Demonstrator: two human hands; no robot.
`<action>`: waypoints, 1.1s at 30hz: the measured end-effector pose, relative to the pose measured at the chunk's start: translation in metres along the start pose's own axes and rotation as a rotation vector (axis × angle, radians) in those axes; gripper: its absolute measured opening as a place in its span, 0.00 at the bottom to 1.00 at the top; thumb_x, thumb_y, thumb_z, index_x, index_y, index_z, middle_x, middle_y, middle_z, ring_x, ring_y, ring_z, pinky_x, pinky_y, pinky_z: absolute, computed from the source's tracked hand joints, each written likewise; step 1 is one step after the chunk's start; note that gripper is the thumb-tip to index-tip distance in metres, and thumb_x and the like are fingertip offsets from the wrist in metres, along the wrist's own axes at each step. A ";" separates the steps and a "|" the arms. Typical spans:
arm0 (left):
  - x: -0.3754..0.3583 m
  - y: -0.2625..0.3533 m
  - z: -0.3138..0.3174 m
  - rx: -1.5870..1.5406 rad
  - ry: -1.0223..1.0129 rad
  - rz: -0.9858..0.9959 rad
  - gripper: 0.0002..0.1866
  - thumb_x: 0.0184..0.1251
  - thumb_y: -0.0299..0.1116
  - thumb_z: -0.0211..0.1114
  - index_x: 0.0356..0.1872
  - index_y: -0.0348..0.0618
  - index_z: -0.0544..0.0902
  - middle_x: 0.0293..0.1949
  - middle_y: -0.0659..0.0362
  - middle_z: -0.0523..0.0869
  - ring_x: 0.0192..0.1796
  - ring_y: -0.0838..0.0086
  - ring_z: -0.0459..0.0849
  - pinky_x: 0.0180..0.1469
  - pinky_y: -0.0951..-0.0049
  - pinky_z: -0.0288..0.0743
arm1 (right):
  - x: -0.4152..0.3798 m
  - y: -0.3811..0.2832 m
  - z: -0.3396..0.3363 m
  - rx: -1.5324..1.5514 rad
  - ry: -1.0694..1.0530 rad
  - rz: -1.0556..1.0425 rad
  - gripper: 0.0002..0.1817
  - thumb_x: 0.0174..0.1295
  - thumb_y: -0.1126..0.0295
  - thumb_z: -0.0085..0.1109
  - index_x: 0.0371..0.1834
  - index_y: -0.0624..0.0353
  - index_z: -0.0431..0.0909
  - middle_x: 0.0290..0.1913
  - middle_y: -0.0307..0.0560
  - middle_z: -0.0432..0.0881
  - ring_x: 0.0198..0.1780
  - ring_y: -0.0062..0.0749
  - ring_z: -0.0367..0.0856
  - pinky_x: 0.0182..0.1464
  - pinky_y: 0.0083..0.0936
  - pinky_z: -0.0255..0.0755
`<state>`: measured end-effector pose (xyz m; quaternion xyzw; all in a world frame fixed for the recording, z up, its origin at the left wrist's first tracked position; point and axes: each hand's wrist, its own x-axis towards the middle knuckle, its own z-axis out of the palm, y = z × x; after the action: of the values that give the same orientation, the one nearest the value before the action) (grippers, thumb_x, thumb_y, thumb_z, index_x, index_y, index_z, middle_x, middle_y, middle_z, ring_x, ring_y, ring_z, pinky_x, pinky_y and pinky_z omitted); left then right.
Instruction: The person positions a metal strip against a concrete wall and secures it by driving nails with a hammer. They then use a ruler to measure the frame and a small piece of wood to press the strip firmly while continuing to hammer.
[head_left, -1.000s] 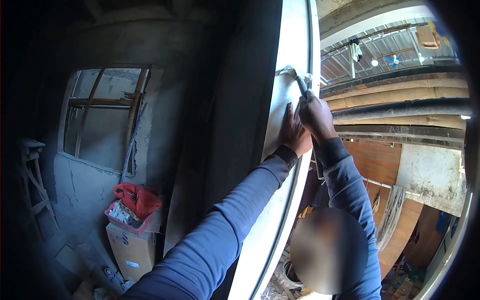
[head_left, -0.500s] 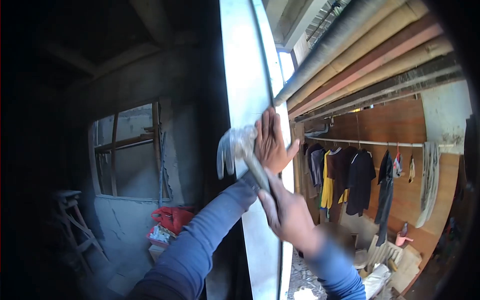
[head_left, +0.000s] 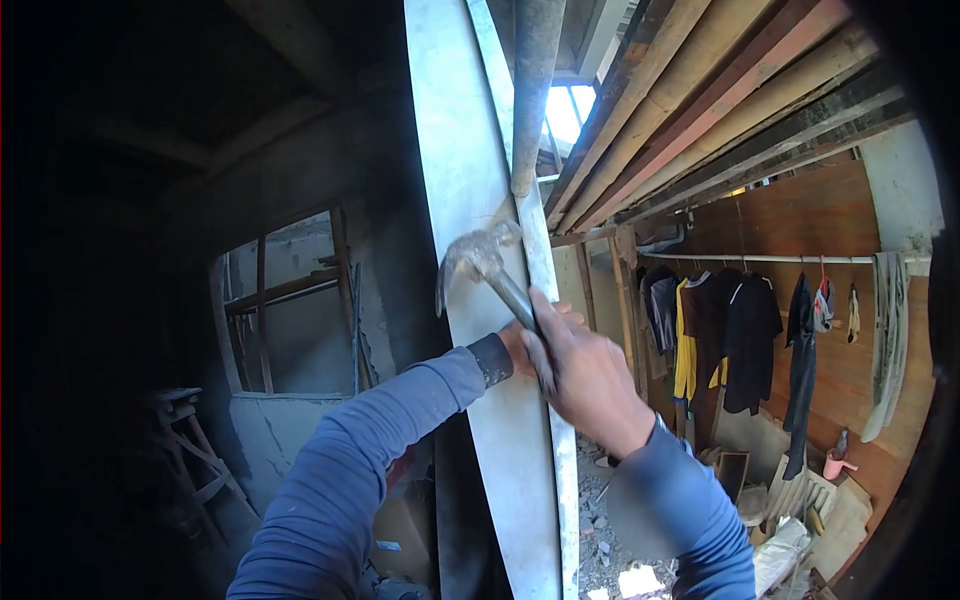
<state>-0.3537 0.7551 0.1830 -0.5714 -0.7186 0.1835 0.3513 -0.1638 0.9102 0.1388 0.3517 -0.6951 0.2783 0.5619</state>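
My right hand [head_left: 590, 375] is wrapped round the handle of a claw hammer [head_left: 480, 255]. Its worn metal head overlaps a tall pale panel [head_left: 490, 440], with the claw toward the left. Behind the hammer handle, my left hand [head_left: 518, 350] is at the panel's right edge strip [head_left: 565, 490]. The right hand covers most of the left hand's fingers, and only a bit of knuckle shows past it. A round grey pole [head_left: 535, 90] comes down to the strip just above the hammer.
Bamboo poles and timbers [head_left: 690, 90] run overhead on the right. Clothes [head_left: 750, 340] hang from a rail before a plywood wall [head_left: 800, 220]. Rubble [head_left: 600, 520] lies below. On the dark left side are a window frame [head_left: 265, 310] and a wooden stand [head_left: 200, 450].
My left hand has come down from lying flat with fingers spread on the panel to its edge behind my right hand. The hammer stays in my right hand; the view has shifted.
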 end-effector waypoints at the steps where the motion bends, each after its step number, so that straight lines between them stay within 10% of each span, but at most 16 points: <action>1: 0.000 0.000 0.001 -0.033 0.007 -0.030 0.09 0.68 0.40 0.59 0.29 0.51 0.74 0.30 0.59 0.74 0.40 0.65 0.77 0.54 0.64 0.69 | 0.008 0.002 0.005 -0.042 0.013 -0.034 0.27 0.73 0.62 0.53 0.71 0.62 0.67 0.33 0.64 0.82 0.34 0.65 0.82 0.37 0.51 0.75; 33: -0.005 0.005 0.009 -0.162 0.157 -0.092 0.09 0.65 0.40 0.62 0.34 0.47 0.80 0.36 0.55 0.80 0.44 0.60 0.80 0.53 0.58 0.72 | 0.043 0.011 0.060 -0.315 -0.031 0.064 0.27 0.72 0.61 0.56 0.71 0.60 0.68 0.28 0.58 0.83 0.30 0.56 0.85 0.33 0.48 0.76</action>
<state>-0.3560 0.7526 0.1725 -0.5771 -0.7268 0.0631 0.3671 -0.2123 0.8624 0.1678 0.2413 -0.7494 0.1782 0.5903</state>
